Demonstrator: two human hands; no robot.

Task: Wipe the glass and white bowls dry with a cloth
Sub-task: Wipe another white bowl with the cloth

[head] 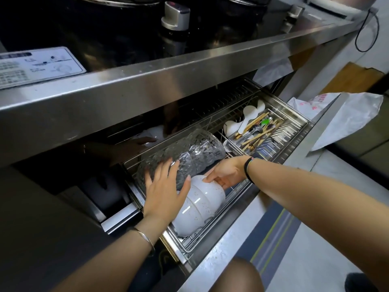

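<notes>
A pulled-out steel drawer rack [280, 153] holds a row of nested textured glass bowls [202, 151] lying on their side. In front of them lies a stack of nested white bowls [202, 205], also tipped over. My left hand [165, 190] lies flat with straight, spread fingers across the near glass bowl and the white stack. My right hand [226, 172] reaches in from the right and its fingers curl round the rim of the top white bowl. No cloth shows in either hand.
A wire cutlery basket [255, 131] with chopsticks and white spoons sits at the drawer's right. A steel counter edge [147, 85] overhangs the drawer, with a black stove and knob [175, 16] above. A plastic bag [345, 116] lies at the right. My knee [240, 277] shows below.
</notes>
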